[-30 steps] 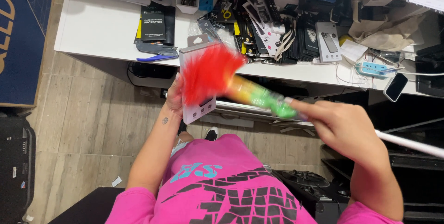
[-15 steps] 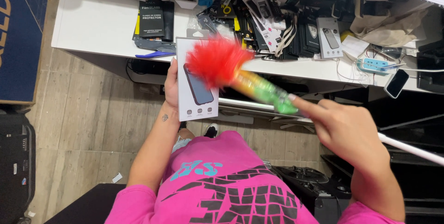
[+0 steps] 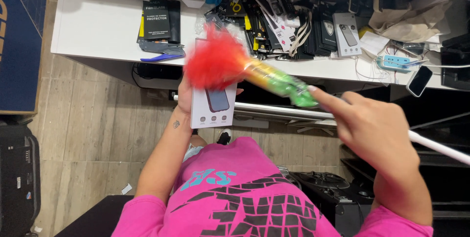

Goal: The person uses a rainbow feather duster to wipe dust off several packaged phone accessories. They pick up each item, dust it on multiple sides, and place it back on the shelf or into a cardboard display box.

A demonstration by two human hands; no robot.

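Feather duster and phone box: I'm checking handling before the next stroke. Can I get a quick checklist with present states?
1. Left hand grips the white phone box: ok.
2. Right hand holds the rainbow feather duster by its handle: ok.
3. Red tip on the box: ok, it overlaps the box's top.
4. Box face free of dust: cannot tell.
5. Duster clear of the packages on the white desk: cannot tell.

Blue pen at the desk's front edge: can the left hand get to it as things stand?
Probably not right now: the left hand is full, holding the white phone-case box. The blue pen lies uncovered on the white desk.
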